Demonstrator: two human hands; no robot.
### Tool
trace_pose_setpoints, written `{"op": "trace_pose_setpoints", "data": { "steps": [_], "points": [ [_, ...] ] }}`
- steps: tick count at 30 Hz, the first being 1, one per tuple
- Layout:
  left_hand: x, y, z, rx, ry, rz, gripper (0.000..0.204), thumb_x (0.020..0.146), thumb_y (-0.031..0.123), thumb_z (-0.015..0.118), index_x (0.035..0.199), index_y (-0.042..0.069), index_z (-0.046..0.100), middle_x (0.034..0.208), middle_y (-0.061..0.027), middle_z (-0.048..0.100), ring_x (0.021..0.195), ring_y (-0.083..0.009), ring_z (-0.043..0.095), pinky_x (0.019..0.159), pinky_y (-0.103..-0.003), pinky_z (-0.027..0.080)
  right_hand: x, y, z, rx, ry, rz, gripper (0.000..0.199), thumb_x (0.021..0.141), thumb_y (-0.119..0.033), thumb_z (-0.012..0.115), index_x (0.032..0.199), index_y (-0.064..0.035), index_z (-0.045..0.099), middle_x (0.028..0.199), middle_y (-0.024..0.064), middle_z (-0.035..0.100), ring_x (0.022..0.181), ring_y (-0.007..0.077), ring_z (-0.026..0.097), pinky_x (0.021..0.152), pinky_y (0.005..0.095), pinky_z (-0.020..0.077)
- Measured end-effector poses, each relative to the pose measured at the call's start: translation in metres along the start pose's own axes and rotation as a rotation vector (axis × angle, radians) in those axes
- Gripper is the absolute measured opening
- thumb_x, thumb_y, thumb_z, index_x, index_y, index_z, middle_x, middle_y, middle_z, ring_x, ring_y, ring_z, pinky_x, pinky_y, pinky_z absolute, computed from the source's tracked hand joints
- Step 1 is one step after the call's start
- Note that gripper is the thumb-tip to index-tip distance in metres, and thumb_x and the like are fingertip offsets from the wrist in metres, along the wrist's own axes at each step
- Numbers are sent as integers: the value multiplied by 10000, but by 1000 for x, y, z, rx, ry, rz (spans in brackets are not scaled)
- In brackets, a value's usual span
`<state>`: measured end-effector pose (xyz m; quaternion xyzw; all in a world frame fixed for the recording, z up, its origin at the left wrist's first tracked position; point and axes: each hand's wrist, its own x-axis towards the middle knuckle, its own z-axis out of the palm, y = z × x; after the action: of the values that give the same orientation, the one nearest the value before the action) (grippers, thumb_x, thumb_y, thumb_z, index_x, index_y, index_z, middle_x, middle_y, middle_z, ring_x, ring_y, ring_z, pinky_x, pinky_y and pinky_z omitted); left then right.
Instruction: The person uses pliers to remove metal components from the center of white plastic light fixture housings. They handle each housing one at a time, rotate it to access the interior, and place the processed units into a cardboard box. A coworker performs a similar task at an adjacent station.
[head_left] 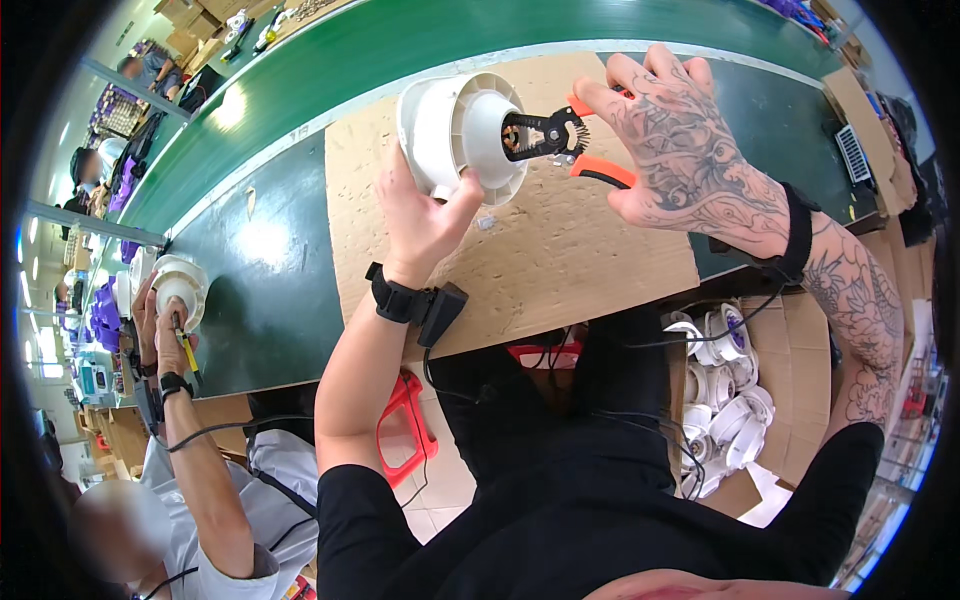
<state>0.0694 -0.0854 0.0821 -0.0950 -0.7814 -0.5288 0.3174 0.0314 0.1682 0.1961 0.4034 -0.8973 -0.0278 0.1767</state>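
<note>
The left hand (420,215) grips a white round plastic housing (462,135) above the cardboard-covered surface (560,260); the right hand (690,150) pokes orange-handled black pliers (560,135) into it.

One white round housing (462,135) sits at twelve o'clock, gripped by one left hand (418,215). One pair of orange-handled pliers (565,138) is at one o'clock, in one right hand (690,150). One cardboard sheet (560,260) lies under them. Two black wrist straps show: one (397,298) near the centre, one (797,235) at three o'clock. One box of white housings (725,395), too heaped to count, sits at four o'clock. A co-worker at nine o'clock holds one more white housing (180,285).
</note>
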Motion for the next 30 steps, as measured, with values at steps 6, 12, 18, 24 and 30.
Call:
{"op": "trace_pose_setpoints", "data": {
  "steps": [6, 12, 18, 24, 30],
  "points": [
    [0, -1, 0, 29, -41, 60, 538, 781, 119, 676, 1267, -63, 535, 1074, -144, 674, 982, -211, 656, 864, -336, 521, -3, -2, 3, -16, 0, 24, 729, 507, -227, 769, 1202, -125, 574, 1055, 56, 504, 1001, 256, 457, 856, 431, 332],
    [-1, -17, 1, -369, -8, -276, 538, 794, 167, 694, 1265, -55, 560, 1093, -127, 677, 973, -192, 661, 856, -333, 533, -1, -5, -4, -143, 140, -78, 733, 585, -144, 752, 1287, -99, 545, 1161, 120, 507, 1136, 317, 467, 1006, 495, 342],
    [16, -30, -14, -602, -251, -558, 503, 872, 223, 682, 1274, -62, 581, 1078, -104, 677, 949, -155, 655, 783, -286, 542, -6, 18, -24, -12, 38, -90, 630, 653, -281, 725, 1197, -11, 558, 1040, 183, 471, 1031, 315, 462, 926, 491, 348],
    [14, -20, -12, -603, -367, -775, 498, 918, 297, 613, 1315, -3, 590, 1096, -94, 637, 984, -152, 608, 711, -276, 550, -17, 39, -7, -55, 130, -214, 758, 638, 182, 550, 1363, -37, 528, 1185, 148, 566, 1150, 350, 534, 1018, 451, 431],
    [18, -29, -11, -535, -423, -786, 555, 912, 305, 628, 1347, -34, 565, 1143, -128, 649, 1030, -179, 621, 760, -294, 552, -4, 21, -26, -227, 80, -311, 580, 641, -23, 655, 1215, -66, 580, 1093, 109, 561, 1073, 304, 531, 966, 460, 409]
  ]
}}
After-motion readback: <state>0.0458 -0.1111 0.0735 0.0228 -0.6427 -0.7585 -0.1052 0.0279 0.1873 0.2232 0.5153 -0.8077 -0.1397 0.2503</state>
